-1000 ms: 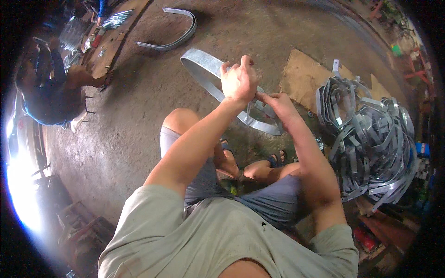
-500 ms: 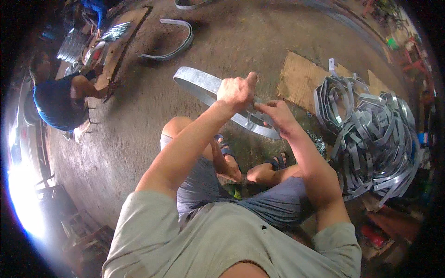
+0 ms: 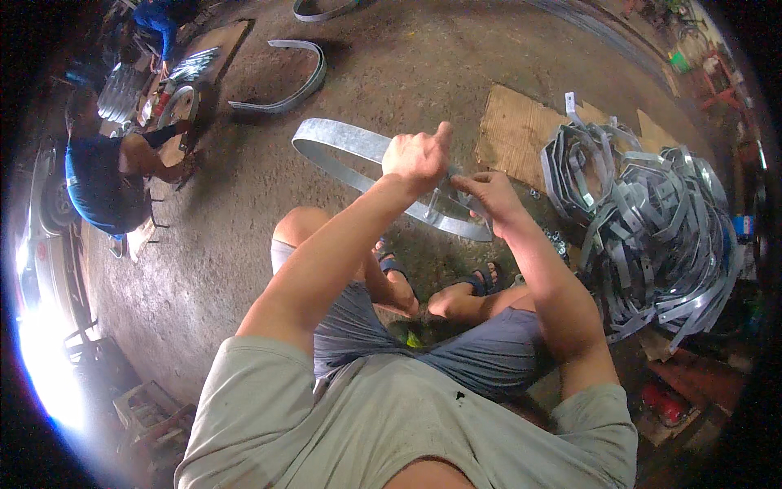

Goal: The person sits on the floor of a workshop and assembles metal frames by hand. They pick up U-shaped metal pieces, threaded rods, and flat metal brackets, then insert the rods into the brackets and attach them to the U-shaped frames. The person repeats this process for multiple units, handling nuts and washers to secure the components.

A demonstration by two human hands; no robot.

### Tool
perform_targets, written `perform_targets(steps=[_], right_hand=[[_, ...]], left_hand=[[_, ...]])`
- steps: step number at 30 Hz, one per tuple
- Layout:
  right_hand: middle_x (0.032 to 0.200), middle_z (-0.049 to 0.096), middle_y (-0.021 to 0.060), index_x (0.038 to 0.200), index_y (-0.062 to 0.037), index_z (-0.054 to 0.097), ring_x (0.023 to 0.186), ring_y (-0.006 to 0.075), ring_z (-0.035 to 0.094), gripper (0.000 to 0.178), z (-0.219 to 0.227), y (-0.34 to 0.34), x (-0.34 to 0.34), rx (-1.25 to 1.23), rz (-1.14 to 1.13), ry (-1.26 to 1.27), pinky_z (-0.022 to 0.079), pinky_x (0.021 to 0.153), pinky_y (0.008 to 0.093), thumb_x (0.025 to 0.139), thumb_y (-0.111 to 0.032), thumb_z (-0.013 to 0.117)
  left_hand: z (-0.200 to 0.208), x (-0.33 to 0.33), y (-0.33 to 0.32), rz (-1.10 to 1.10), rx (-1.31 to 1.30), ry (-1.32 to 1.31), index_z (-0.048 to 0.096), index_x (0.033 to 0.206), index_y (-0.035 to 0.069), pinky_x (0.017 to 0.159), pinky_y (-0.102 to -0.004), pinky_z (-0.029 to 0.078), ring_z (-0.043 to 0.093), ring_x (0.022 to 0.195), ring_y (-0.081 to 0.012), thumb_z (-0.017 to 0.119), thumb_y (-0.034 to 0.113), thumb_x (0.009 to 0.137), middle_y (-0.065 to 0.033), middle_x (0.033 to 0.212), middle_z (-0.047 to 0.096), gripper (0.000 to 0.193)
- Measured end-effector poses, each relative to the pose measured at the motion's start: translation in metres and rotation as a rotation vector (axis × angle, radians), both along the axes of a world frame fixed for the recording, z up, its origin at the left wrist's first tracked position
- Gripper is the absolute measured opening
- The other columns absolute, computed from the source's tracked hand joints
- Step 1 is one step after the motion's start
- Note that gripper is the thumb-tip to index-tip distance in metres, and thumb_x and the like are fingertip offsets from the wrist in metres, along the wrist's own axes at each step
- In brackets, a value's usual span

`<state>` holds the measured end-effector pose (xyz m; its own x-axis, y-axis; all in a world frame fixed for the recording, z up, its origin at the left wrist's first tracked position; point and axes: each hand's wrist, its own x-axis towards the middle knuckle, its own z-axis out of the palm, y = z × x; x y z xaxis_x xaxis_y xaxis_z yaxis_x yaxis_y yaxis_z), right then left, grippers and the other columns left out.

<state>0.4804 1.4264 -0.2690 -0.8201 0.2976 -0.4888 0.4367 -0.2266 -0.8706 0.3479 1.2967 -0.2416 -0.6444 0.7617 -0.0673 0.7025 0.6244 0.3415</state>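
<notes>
A flat galvanized metal band (image 3: pixel 338 134), bent into a hoop, is held out over the floor in front of my knees. My left hand (image 3: pixel 414 161) is closed around its upper right part, the thumb sticking up. At the hoop's right end, my right hand (image 3: pixel 497 200) has its fingers pinched against the joint, beside the left fist. What the right fingertips hold is too small and covered to make out. A bolt-like pin (image 3: pixel 433 200) stands at the band just below the left hand.
To my right a large heap of bent metal bands (image 3: pixel 652 236) lies by flattened cardboard (image 3: pixel 517 134), with small loose nuts (image 3: pixel 558 240) beside it. Curved strips (image 3: pixel 314 77) lie on the floor ahead. Far left, a co-worker in blue (image 3: pixel 102 183) sits at a low board.
My grip on the hoop stays almost the same; the right fingers have shifted slightly at the joint. The view has turned a little. A rounded band now shows upright by the co-worker's hands.
</notes>
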Motion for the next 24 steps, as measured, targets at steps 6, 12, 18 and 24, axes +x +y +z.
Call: perform_targets(steps=[6,12,18,24], right_hand=[[0.072,0.064,0.0039,0.086,0.0015,0.072,0.058,0.0121,0.055,0.033,-0.004,0.009,0.000,0.008,0.044,-0.052,0.040,0.050,0.0287,0.084,-0.030,0.081],[0.072,0.064,0.0044,0.087,0.0011,0.071,0.057,0.0123,0.055,0.035,0.001,0.014,0.000,0.042,0.094,-0.042,0.041,0.051,0.0293,0.085,-0.033,0.078],[0.081,0.066,0.0050,0.091,-0.0008,0.071,0.065,0.0141,0.060,0.035,0.008,0.018,-0.002,0.055,0.204,-0.107,0.044,0.056,0.0309,0.084,-0.034,0.078],[0.085,0.066,0.0035,0.098,-0.0043,0.068,0.070,0.0139,0.060,0.035,0.003,0.033,-0.003,0.143,0.337,-0.225,0.046,0.059,0.0289,0.085,-0.036,0.078]], left_hand=[[-0.005,-0.002,0.002,-0.033,0.040,-0.025,0.044,0.113,0.013,0.071,-0.0583,0.051,0.066,0.082,-0.0486,0.039,0.028,0.099,-0.0252,0.084,0.069,0.021],[-0.006,-0.004,0.004,-0.035,0.044,-0.032,0.047,0.114,0.016,0.071,-0.0577,0.051,0.066,0.082,-0.0481,0.039,0.030,0.099,-0.0234,0.083,0.069,0.022],[-0.001,0.007,0.001,-0.050,0.024,-0.004,0.046,0.111,0.012,0.069,-0.0541,0.053,0.068,0.081,-0.0438,0.044,0.023,0.095,-0.0214,0.081,0.070,0.020],[-0.005,0.015,0.008,-0.020,0.029,0.038,0.045,0.111,0.014,0.070,-0.0571,0.051,0.067,0.079,-0.0468,0.043,0.029,0.098,-0.0228,0.081,0.069,0.021]])
